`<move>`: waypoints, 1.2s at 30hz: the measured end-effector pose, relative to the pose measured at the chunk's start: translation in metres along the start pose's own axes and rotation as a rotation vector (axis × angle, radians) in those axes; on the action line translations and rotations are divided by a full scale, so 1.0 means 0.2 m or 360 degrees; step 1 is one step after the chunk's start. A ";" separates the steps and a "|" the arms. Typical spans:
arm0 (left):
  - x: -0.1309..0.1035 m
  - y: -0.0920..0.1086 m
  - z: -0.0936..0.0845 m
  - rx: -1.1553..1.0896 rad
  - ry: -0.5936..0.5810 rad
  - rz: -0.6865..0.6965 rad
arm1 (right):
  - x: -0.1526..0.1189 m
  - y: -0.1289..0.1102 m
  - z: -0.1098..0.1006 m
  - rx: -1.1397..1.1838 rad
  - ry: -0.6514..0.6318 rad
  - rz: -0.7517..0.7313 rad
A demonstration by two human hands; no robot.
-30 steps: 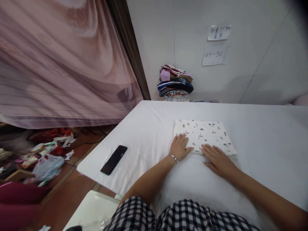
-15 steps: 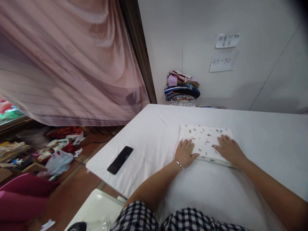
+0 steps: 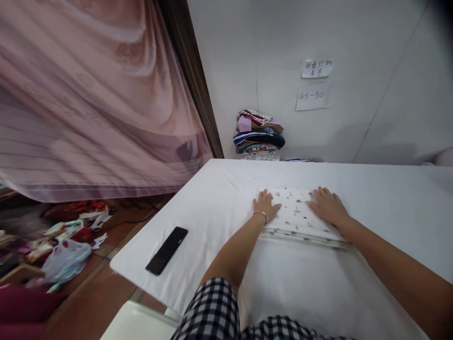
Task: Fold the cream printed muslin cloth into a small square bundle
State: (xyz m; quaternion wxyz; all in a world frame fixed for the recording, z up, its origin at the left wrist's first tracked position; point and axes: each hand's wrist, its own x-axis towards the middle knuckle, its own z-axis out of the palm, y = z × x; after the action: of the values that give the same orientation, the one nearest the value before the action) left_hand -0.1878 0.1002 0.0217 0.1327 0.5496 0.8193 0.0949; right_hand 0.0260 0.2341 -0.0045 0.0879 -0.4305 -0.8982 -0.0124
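Observation:
A folded white cloth [image 3: 293,218] with a small dark print lies flat on the white-covered table [image 3: 219,203], its stacked layers showing along the near edge. My left hand [image 3: 265,206], with a bracelet at the wrist, rests open on the cloth's left side near the far corner. On the right side my right hand [image 3: 329,208] presses down flat, fingers stretched towards the far edge. Neither hand grips the fabric; parts of its side edges are hidden beneath them.
A black phone [image 3: 167,250] lies on the table's left part. Beyond the far edge a pile of folded clothes [image 3: 259,134] stands by the wall, under paper signs [image 3: 313,96]. A pink curtain [image 3: 141,118] hangs at left, above floor clutter with a plastic bag [image 3: 67,259].
Both hands have slid forward over the cloth towards its far edge, staying flat. More of the near folded edge shows. The camera view has shifted a little.

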 end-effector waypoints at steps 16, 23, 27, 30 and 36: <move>0.15 0.00 -0.02 0.0069 0.0100 0.0031 | 0.14 0.00 -0.02 0.0075 -0.0123 0.0074; 0.18 -0.05 0.08 -0.0096 0.0065 0.0056 | 0.12 0.03 0.08 0.0121 -0.0080 0.0055; 0.20 -0.06 -0.03 -0.0350 -0.0024 0.0052 | 0.12 0.03 0.00 0.0203 -0.0155 0.0067; 0.16 -0.12 -0.15 -0.0658 -0.0022 0.0090 | 0.06 0.00 -0.10 0.0320 -0.0105 0.0025; -0.16 -0.28 -0.16 -0.0919 0.0212 -0.0001 | -0.26 -0.16 -0.18 0.0928 -0.0078 -0.0317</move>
State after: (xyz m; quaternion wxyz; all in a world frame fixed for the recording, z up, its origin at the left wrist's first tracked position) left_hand -0.2361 0.0485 0.0378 0.2296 0.4814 0.7656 0.3597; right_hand 0.0392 0.1706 0.0243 0.1842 -0.2971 -0.9036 0.2477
